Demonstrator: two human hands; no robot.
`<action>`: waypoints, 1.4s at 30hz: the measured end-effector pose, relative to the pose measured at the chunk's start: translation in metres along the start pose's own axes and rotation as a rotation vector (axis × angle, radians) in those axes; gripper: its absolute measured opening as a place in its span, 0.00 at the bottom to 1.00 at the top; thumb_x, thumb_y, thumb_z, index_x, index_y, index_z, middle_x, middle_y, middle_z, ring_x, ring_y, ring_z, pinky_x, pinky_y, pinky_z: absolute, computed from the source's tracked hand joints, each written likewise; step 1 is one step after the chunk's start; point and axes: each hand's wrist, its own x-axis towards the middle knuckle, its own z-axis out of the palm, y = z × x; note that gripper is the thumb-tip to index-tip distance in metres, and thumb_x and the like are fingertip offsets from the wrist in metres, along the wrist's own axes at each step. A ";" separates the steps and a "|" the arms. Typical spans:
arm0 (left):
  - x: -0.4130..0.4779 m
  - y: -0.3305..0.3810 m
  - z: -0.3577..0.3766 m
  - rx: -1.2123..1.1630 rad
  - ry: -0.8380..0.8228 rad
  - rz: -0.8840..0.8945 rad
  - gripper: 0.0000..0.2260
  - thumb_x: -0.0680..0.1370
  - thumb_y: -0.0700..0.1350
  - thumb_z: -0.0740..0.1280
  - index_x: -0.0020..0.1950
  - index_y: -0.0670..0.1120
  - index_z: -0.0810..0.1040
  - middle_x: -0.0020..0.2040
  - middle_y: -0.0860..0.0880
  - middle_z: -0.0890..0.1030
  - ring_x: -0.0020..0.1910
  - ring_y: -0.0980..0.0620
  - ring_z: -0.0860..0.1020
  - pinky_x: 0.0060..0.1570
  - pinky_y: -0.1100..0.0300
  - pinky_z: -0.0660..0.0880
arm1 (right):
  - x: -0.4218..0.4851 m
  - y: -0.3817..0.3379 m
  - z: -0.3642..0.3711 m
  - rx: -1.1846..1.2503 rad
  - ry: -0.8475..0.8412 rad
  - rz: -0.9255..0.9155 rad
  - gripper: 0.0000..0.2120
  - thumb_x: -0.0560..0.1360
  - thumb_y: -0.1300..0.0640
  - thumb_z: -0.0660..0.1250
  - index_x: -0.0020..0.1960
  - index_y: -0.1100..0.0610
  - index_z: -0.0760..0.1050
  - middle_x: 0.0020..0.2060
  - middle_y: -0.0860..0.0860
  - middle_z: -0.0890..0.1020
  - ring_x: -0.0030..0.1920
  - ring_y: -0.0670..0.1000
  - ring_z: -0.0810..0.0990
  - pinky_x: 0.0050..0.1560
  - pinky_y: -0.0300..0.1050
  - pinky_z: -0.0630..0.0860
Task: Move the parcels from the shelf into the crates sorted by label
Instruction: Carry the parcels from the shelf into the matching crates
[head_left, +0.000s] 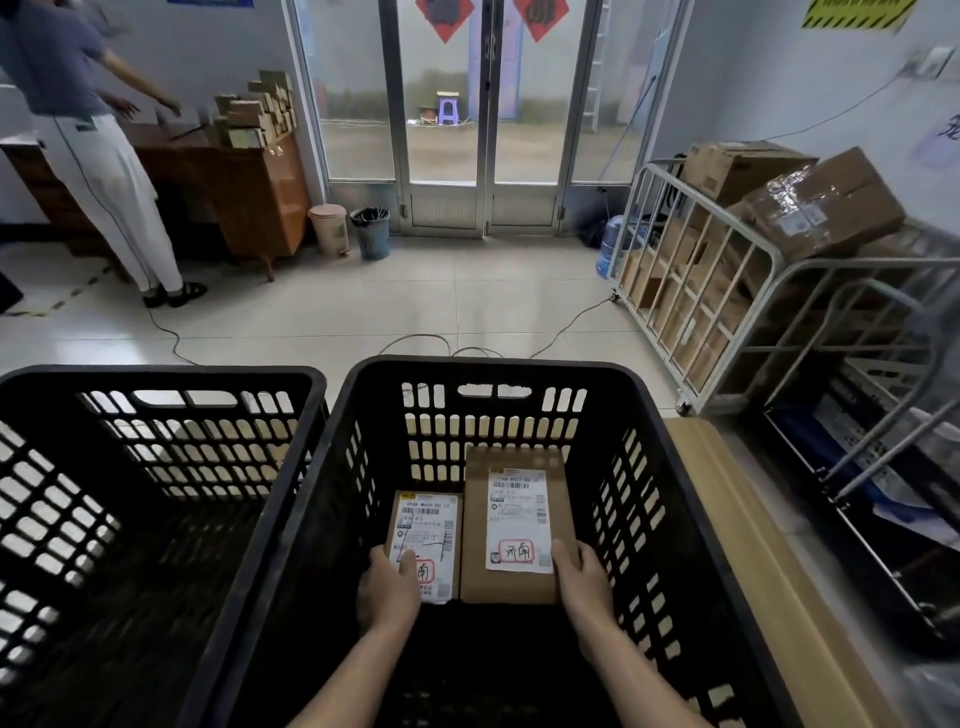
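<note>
- Inside the right black slotted plastic crate (675, 467): small brown cardboard parcel with white label (423, 540) and larger brown cardboard parcel with white label (514, 525), side by side, touching, labels up.
- Left hand (387, 592) curled on small parcel's near-left corner.
- Right hand (582, 579) curled on larger parcel's near-right corner.
- Left of that crate: second black slotted crate (156, 441), just beside.
- Right of it, well apart: grey metal cage trolley (691, 291) holding cardboard boxes.
</note>
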 end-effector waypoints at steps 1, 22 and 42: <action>0.001 0.000 0.001 -0.009 0.002 -0.002 0.13 0.80 0.48 0.59 0.60 0.41 0.70 0.54 0.42 0.80 0.51 0.42 0.79 0.43 0.56 0.71 | 0.001 0.000 0.000 0.002 -0.005 -0.005 0.22 0.78 0.48 0.59 0.69 0.57 0.67 0.59 0.55 0.78 0.55 0.54 0.77 0.51 0.46 0.73; -0.013 0.000 -0.002 0.627 -0.099 0.539 0.24 0.83 0.50 0.47 0.77 0.46 0.45 0.78 0.50 0.43 0.77 0.53 0.42 0.74 0.58 0.43 | -0.020 -0.015 0.016 -0.975 -0.026 -0.608 0.24 0.81 0.46 0.49 0.75 0.50 0.55 0.76 0.51 0.54 0.76 0.51 0.50 0.75 0.46 0.49; -0.015 0.019 -0.015 0.767 -0.136 0.566 0.24 0.82 0.49 0.48 0.77 0.45 0.49 0.78 0.47 0.48 0.77 0.51 0.46 0.75 0.57 0.46 | -0.026 -0.026 0.008 -1.028 -0.070 -0.572 0.22 0.81 0.46 0.50 0.73 0.50 0.59 0.75 0.53 0.55 0.76 0.54 0.50 0.74 0.49 0.51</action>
